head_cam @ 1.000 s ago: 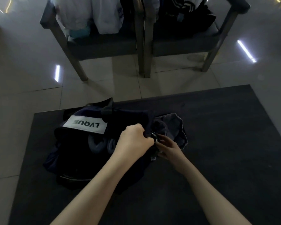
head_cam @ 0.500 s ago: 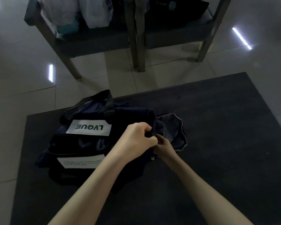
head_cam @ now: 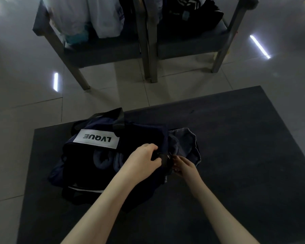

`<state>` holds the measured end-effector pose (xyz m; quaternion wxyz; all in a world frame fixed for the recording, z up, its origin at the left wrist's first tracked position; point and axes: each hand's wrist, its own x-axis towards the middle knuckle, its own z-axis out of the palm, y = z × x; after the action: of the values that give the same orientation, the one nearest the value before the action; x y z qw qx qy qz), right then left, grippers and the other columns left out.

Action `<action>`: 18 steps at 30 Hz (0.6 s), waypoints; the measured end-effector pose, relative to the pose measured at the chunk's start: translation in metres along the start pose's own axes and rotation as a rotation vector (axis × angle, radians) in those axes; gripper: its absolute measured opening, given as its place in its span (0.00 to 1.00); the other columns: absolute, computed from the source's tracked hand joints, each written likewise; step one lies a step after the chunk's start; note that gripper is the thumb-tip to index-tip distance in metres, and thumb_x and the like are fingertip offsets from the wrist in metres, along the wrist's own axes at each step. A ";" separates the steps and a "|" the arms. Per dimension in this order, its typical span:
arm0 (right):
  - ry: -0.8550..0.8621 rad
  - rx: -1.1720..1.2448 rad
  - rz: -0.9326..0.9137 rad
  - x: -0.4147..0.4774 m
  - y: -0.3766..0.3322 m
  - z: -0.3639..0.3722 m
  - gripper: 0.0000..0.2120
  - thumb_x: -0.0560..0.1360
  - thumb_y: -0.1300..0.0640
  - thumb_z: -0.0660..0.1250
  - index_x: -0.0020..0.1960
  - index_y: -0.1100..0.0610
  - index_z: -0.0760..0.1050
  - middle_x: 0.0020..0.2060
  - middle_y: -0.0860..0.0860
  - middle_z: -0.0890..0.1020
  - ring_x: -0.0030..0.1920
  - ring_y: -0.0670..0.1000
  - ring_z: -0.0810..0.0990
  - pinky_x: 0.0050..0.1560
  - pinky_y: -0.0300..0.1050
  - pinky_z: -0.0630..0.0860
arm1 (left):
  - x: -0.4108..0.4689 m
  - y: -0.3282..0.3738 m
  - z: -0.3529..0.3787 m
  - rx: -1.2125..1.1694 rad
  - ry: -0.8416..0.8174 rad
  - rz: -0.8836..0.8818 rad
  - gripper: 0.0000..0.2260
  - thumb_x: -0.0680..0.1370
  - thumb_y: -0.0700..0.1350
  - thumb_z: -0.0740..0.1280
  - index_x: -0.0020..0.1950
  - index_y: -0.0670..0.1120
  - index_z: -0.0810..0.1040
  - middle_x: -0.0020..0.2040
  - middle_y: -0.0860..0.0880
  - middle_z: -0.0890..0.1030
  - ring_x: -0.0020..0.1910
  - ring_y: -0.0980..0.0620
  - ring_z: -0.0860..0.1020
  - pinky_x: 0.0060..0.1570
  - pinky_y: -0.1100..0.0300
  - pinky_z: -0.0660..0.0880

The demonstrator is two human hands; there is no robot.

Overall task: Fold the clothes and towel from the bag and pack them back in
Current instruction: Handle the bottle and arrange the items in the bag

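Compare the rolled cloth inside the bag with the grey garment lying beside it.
The rolled cloth sits inside the open bag; the grey garment lies on the mat at the bag's right end. The rolled cloth is bundled in tight rolls; the grey garment lies loose and rumpled. Both are dull blue-grey fabric.
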<state>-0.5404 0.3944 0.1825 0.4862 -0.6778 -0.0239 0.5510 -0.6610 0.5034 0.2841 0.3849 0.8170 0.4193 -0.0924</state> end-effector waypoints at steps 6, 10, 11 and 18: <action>0.023 -0.037 -0.034 -0.013 0.000 0.007 0.07 0.79 0.59 0.63 0.54 0.53 0.77 0.49 0.53 0.81 0.47 0.50 0.80 0.42 0.40 0.75 | -0.010 -0.004 0.005 -0.041 0.083 -0.042 0.19 0.79 0.47 0.62 0.69 0.46 0.70 0.62 0.51 0.72 0.59 0.52 0.73 0.58 0.60 0.71; 0.033 0.055 -0.018 -0.016 0.005 0.016 0.09 0.79 0.64 0.62 0.55 0.56 0.76 0.46 0.54 0.82 0.42 0.50 0.82 0.38 0.38 0.80 | -0.012 -0.006 0.007 -0.193 0.193 -0.043 0.14 0.78 0.38 0.61 0.61 0.45 0.79 0.53 0.48 0.80 0.48 0.53 0.78 0.44 0.69 0.71; 0.025 0.075 -0.023 -0.016 0.005 0.018 0.09 0.79 0.63 0.61 0.55 0.56 0.76 0.45 0.54 0.82 0.40 0.49 0.83 0.37 0.38 0.80 | -0.012 -0.005 0.008 -0.220 0.209 -0.021 0.14 0.78 0.37 0.61 0.60 0.45 0.80 0.53 0.49 0.81 0.49 0.54 0.78 0.44 0.72 0.70; 0.007 0.111 0.001 -0.016 0.004 0.027 0.15 0.82 0.53 0.55 0.55 0.60 0.75 0.42 0.55 0.81 0.41 0.51 0.79 0.35 0.36 0.77 | -0.013 0.010 0.015 -0.386 0.200 0.080 0.12 0.79 0.37 0.63 0.58 0.47 0.82 0.53 0.50 0.82 0.50 0.59 0.79 0.45 0.77 0.72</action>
<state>-0.5698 0.4006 0.1931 0.5227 -0.6519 0.0088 0.5493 -0.6587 0.4816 0.2858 0.4941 0.7493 0.4324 0.0863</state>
